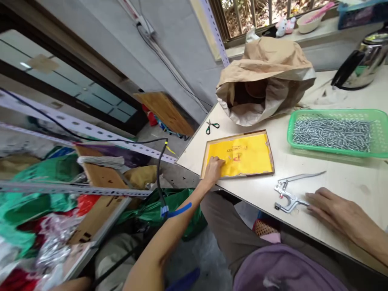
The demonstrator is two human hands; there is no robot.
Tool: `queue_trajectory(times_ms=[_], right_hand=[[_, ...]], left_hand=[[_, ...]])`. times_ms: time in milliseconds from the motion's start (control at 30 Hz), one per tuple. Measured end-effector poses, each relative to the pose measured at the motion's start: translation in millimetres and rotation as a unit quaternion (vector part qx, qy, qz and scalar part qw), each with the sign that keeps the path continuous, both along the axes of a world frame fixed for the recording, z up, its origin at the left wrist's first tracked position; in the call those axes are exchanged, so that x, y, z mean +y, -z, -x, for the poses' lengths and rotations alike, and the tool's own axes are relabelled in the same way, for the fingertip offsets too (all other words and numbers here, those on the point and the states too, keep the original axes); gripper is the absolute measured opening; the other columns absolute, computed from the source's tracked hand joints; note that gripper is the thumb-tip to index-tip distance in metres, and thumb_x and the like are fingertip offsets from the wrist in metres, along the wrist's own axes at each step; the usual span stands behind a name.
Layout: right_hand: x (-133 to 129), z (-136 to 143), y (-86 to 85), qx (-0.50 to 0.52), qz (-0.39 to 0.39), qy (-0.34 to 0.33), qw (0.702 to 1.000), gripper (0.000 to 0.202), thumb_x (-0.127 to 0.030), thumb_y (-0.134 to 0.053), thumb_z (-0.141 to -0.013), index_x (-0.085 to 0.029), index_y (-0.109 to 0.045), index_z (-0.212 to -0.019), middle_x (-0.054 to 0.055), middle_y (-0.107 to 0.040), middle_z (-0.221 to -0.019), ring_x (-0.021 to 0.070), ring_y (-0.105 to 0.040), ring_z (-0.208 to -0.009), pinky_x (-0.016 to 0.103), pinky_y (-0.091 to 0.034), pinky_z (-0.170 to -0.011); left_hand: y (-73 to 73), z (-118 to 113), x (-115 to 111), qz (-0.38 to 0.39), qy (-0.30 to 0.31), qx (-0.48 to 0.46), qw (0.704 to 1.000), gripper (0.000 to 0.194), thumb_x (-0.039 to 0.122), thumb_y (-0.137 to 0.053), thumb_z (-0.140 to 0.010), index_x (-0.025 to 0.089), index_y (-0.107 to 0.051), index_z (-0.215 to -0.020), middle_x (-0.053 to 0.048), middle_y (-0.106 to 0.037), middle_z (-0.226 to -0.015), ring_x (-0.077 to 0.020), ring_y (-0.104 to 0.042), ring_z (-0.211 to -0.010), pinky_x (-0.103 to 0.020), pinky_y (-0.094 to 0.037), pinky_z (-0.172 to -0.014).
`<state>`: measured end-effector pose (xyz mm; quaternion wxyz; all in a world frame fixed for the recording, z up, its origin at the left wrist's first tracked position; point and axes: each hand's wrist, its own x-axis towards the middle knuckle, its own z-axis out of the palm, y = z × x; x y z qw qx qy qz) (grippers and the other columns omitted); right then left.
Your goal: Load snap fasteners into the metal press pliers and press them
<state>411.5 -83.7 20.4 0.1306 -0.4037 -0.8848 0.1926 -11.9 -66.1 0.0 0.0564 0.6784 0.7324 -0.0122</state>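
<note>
Head view of a pale worktable, with the shallow cardboard tray near its corner as landmark. Your left hand rests on the tray's near-left corner, fingers together and curled down onto the yellow sheet that lines it; whether they pinch the sheet cannot be told. The pressure probably keeps the light tray from sliding. The tray holds only that sheet, printed with reddish lettering.

To the right of the tray and nearer the table edge lies a metal hand press plier, handles spread. Your right hand lies flat just beside it, fingers extended and slightly apart, fingertips touching the tool's lower handle, gripping nothing.

Further right of the tray, a green plastic basket holds a heap of small silvery metal pieces, kept within reach. Behind the tray, a brown paper sack slumps open toward you; its contents are in shadow. Green-handled scissors lie just beyond the tray's far-left corner, and a steel kettle stands well beyond the basket.
</note>
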Motion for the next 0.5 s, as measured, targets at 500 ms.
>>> queue_trajectory(times_ms=[500], right_hand=[[-21.0, -1.8, 28.4, 0.002, -0.065, -0.031, 0.997, 0.025, -0.009, -0.034, -0.092, -0.022, -0.05, -0.077, 0.003, -0.056, -0.074, 0.0153, -0.054, -0.062, 0.026, -0.039, -0.053]], left_hand=[[-22.1, -150.6, -48.1, 0.125, -0.146, -0.49, 0.85, 0.024, 0.037, -0.075, -0.072, 0.015, -0.076, -0.081, -0.006, -0.073, -0.08, -0.017, -0.064, -0.073, -0.024, -0.048, -0.066]])
